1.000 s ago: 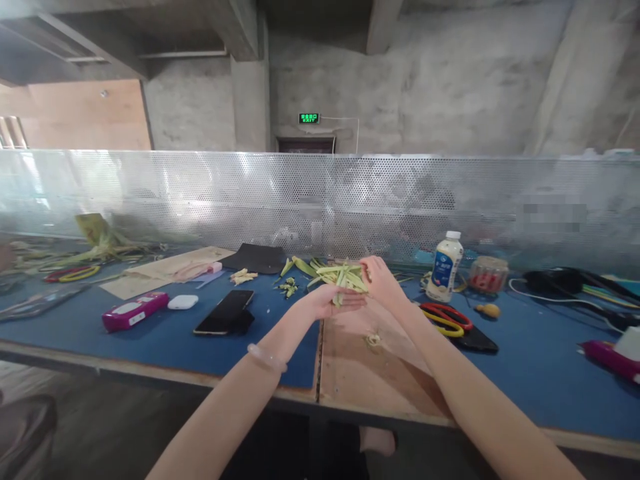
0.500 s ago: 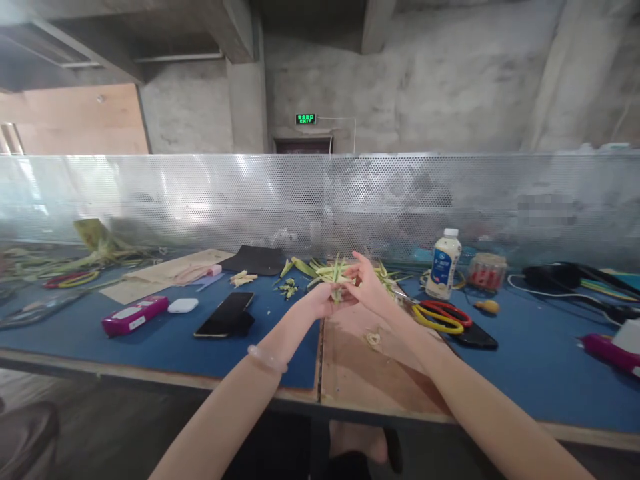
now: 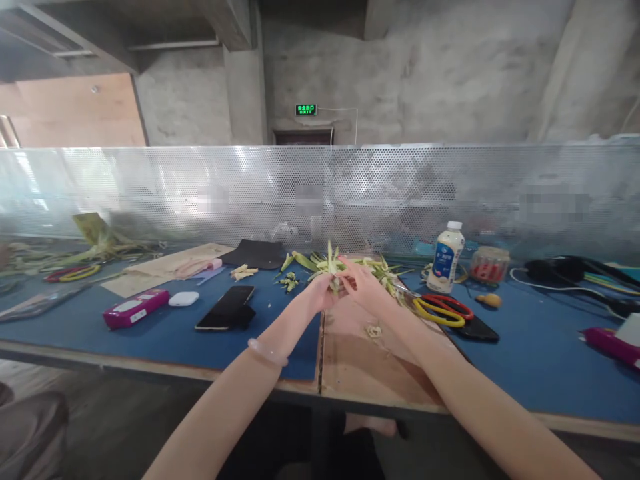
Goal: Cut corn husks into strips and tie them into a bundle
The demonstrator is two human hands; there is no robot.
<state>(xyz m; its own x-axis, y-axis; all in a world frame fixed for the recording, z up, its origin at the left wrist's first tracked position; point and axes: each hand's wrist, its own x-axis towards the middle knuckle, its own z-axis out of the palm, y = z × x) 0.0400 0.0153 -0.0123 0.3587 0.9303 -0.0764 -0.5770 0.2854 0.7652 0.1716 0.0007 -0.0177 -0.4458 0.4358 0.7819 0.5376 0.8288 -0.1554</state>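
Partway along, I'd guess — the left hand [image 3: 326, 293] clasps a leaf bunch [image 3: 331, 261] above the wooden tabletop [image 3: 370, 380], the fingers of the right hand [image 3: 361, 281] bend beside it (pinching or not, I can't tell), and loose leaves [image 3: 384, 269] lie behind, unheld.

- Desk [image 3: 550, 360]: blue surface, with a bare wooden section [image 3: 355, 380] in the middle bearing a pale curled scrap [image 3: 373, 331].
- Left: leaf strips [image 3: 103, 253], red-and-yellow-handled scissors, brown paper [image 3: 145, 277], a purple box [image 3: 135, 309] just beside a white case [image 3: 183, 299], then a black phone [image 3: 225, 310].
- Middle, toward the back: a black sheet [image 3: 255, 254], pale scraps [image 3: 243, 272], green scraps [image 3: 289, 283] and a leaf pile [image 3: 383, 270].
- Right: a second pair of scissors [image 3: 443, 324] partly over a dark flat object [image 3: 483, 329], an upright bottle [image 3: 446, 260], a jar [image 3: 489, 265], a small tan bulb-shaped piece [image 3: 492, 301], a black bundle [image 3: 553, 272] and a purple item [image 3: 607, 345].
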